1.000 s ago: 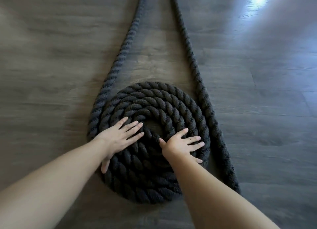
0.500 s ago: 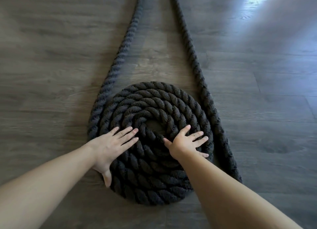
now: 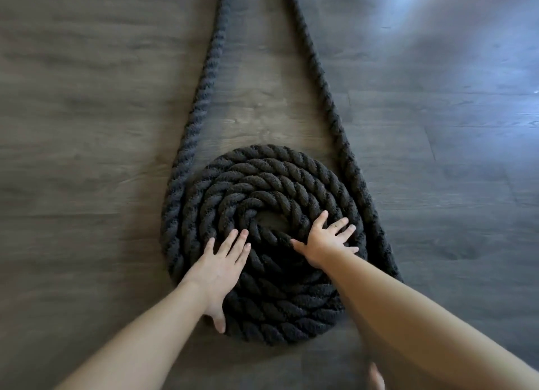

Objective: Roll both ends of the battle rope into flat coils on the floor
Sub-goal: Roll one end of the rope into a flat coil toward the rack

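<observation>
The left hand (image 3: 223, 268) and right hand (image 3: 328, 240) lie flat with spread fingers on the rope coil (image 3: 271, 191) on the floor (image 3: 87, 127), probably to turn it and keep it flat.

Both arms reach fwd, forearms bare. Left hand (image 3: 222, 265) lies flat, palm down, fingers straight and close together, thumb pointing back toward the body. Right hand (image 3: 326, 242) also flat, palm down, fingers spread wide, thumb out to the left.
</observation>
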The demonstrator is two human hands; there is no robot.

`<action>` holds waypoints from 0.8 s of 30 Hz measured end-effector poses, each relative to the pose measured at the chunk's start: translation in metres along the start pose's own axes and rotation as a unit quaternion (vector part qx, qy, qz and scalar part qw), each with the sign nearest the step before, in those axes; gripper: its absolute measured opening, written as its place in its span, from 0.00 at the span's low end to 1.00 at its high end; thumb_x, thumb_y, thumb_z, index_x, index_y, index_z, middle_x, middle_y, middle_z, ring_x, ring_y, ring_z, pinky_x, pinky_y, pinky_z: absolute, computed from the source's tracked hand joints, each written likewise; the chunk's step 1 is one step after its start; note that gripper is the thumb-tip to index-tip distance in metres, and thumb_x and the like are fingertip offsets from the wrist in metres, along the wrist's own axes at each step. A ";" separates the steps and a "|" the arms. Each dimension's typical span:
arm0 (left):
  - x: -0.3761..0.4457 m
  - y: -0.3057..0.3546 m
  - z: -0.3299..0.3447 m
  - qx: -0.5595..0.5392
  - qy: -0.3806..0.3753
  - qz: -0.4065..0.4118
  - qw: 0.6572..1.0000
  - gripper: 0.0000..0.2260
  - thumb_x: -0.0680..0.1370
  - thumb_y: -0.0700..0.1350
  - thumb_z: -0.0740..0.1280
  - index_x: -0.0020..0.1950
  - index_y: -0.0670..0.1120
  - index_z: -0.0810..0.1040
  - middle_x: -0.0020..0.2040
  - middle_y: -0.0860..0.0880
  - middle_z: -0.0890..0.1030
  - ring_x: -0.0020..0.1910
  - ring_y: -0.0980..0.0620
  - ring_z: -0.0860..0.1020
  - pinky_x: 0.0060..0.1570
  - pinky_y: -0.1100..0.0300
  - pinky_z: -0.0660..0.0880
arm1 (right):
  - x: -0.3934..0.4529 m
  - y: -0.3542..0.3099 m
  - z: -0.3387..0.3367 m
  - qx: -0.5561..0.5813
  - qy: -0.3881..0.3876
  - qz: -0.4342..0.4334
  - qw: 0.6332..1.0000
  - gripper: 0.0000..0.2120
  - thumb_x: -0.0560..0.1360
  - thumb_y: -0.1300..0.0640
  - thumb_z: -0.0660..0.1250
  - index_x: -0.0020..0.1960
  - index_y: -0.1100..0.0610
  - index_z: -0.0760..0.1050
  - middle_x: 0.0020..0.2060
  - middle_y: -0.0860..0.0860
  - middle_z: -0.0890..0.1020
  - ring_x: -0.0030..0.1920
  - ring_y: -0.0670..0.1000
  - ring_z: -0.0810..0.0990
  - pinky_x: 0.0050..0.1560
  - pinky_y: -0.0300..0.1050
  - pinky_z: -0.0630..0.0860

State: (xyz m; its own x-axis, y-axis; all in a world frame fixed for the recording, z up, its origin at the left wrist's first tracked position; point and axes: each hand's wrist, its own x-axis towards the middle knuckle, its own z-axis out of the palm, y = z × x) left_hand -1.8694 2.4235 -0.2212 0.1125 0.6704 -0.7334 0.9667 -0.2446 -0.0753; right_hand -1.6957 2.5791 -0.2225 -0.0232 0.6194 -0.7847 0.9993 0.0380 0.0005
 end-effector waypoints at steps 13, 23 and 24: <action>0.029 -0.049 -0.027 0.106 -0.011 0.102 0.989 0.71 0.61 0.68 0.78 0.77 0.36 0.29 0.81 0.35 0.41 0.78 0.29 0.42 0.74 0.29 0.43 | 0.052 -0.022 -0.049 -0.063 0.029 -0.088 0.994 0.53 0.75 0.32 0.64 0.79 0.53 0.31 0.76 0.67 0.34 0.75 0.71 0.33 0.71 0.76 0.47; 0.032 -0.047 -0.035 0.052 -0.027 0.076 0.995 0.70 0.62 0.69 0.78 0.78 0.36 0.32 0.81 0.36 0.40 0.78 0.28 0.44 0.68 0.27 0.62 | 0.064 -0.036 -0.068 -0.109 0.026 -0.104 0.988 0.52 0.76 0.33 0.63 0.80 0.53 0.31 0.77 0.66 0.34 0.76 0.71 0.34 0.71 0.76 0.48; 0.033 -0.047 -0.036 0.052 -0.025 0.073 0.996 0.70 0.62 0.69 0.77 0.78 0.35 0.32 0.81 0.37 0.40 0.78 0.28 0.44 0.68 0.27 0.63 | 0.066 -0.038 -0.070 -0.113 0.027 -0.108 0.987 0.52 0.76 0.33 0.63 0.80 0.53 0.31 0.77 0.66 0.34 0.75 0.71 0.34 0.71 0.76 0.48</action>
State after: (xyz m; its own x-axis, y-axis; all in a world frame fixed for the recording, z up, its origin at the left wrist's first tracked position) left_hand -1.9026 2.4824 -0.2179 0.2362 0.5874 -0.7741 0.9117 -0.4095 -0.0325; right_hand -1.7372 2.6738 -0.2311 -0.2423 0.6178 -0.7481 0.9387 0.3442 -0.0198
